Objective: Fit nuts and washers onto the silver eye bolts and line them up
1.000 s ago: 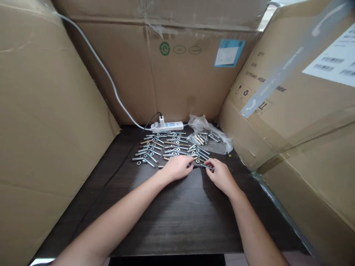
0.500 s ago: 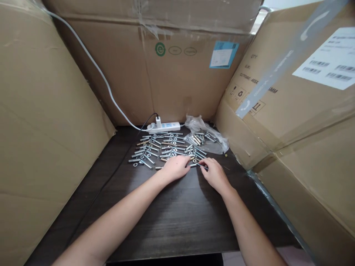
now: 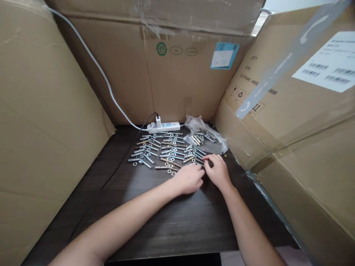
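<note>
Rows of disassembled metal fasteners lie on the dark table: bolts (image 3: pixel 172 157), washers (image 3: pixel 135 164) and sleeves (image 3: pixel 162 168), mostly silver, a few brassy. At the front right of these rows, my left hand (image 3: pixel 191 178) rests low with its fingers curled inward. Whatever it pinches is hidden behind the fingers. Close beside it, my right hand (image 3: pixel 217 168) has its thumb and forefinger curved and a little apart, by the ends of several bolts (image 3: pixel 199 160). A brassy sleeve (image 3: pixel 188 160) lies just left of these bolts.
A clear plastic bag (image 3: pixel 219 146) with more metal sleeves lies at the back right. Behind the rows is a white power strip (image 3: pixel 166 127) with a plug and cables. Cardboard boxes (image 3: pixel 177 81) wall in the table (image 3: pixel 166 221) at the back and both sides.
My left hand has moved right and toward me, uncovering a brassy sleeve, bolts and washers. My right hand has shifted slightly up, and the dark rod at its fingertips no longer shows there.
</note>
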`<act>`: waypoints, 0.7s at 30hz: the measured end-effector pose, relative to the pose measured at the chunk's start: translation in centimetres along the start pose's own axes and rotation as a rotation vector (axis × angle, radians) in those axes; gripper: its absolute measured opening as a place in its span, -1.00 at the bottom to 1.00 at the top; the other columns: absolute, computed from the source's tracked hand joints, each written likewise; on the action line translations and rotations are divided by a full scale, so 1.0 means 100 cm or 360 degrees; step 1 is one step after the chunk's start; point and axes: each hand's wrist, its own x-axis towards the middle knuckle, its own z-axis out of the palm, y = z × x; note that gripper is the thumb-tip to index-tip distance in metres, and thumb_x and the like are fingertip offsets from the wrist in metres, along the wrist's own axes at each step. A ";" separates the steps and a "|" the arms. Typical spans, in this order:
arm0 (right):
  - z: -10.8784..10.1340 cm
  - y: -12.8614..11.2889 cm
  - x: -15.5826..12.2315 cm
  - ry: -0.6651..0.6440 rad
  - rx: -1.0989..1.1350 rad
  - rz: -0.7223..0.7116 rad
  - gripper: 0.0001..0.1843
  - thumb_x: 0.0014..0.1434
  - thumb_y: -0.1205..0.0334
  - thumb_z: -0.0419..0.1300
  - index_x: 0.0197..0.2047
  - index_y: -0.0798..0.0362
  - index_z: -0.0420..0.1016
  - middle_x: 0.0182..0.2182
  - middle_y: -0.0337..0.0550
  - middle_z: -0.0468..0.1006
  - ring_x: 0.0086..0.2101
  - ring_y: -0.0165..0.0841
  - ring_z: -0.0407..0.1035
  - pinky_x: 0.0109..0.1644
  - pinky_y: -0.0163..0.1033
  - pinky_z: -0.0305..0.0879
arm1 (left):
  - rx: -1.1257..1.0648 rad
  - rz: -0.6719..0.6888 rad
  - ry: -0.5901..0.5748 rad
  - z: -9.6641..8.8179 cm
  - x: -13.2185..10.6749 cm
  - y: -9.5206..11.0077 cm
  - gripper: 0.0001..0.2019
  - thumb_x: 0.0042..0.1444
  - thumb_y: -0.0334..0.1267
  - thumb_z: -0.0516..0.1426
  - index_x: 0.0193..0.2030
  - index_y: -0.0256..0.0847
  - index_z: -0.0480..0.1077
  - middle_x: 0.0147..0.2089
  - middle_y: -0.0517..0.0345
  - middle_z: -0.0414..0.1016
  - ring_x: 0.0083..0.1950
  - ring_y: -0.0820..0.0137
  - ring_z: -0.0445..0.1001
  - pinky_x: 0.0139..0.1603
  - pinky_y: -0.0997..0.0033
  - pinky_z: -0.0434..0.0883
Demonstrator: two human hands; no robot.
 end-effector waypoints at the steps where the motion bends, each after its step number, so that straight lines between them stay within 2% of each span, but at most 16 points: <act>1: -0.001 0.002 0.000 0.0026 0.0010 0.0023 -0.80 0.12 0.39 0.03 -0.30 0.05 0.48 -0.32 -0.13 0.51 -0.24 -0.24 0.32 -0.11 -0.18 0.25 | 0.0030 0.0076 -0.0017 0.004 0.001 0.003 -0.85 0.15 -0.30 0.02 -0.26 -0.27 0.38 -0.18 -0.01 0.40 -0.15 0.27 0.38 -0.09 0.29 0.36; 3: -0.003 0.004 0.001 0.0037 0.0028 0.0060 -0.80 0.12 0.37 0.03 -0.32 0.05 0.48 -0.34 -0.13 0.51 -0.27 -0.25 0.32 -0.14 -0.19 0.25 | 0.0069 0.0161 -0.0028 0.013 0.004 0.007 -0.85 0.16 -0.32 0.01 -0.24 -0.28 0.38 -0.18 -0.02 0.39 -0.15 0.27 0.37 -0.09 0.28 0.36; 8: -0.003 0.002 0.000 -0.0007 0.0073 0.0084 -0.80 0.13 0.35 0.03 -0.31 0.05 0.49 -0.35 -0.13 0.51 -0.28 -0.26 0.32 -0.16 -0.20 0.25 | 0.0099 0.0216 0.0025 0.026 0.011 0.006 -0.80 0.15 -0.41 0.00 -0.12 -0.32 0.37 -0.11 -0.06 0.40 -0.11 0.25 0.35 -0.04 0.26 0.35; 15: -0.004 0.000 0.001 -0.0009 0.0086 0.0097 -0.79 0.12 0.34 0.02 -0.31 0.04 0.49 -0.37 -0.14 0.50 -0.30 -0.26 0.32 -0.18 -0.21 0.25 | 0.0100 0.0240 0.0039 0.027 0.015 0.002 -0.76 0.11 -0.41 0.03 -0.07 -0.36 0.34 -0.06 -0.11 0.39 -0.08 0.23 0.35 0.00 0.25 0.33; 21: -0.005 0.000 0.002 0.0002 0.0100 0.0108 -0.79 0.13 0.33 0.02 -0.31 0.04 0.49 -0.38 -0.13 0.51 -0.31 -0.26 0.32 -0.20 -0.21 0.25 | 0.0080 0.0208 0.0097 0.023 0.016 -0.006 -0.78 0.13 -0.43 0.01 -0.08 -0.32 0.34 -0.02 -0.08 0.34 -0.04 0.25 0.31 0.04 0.27 0.30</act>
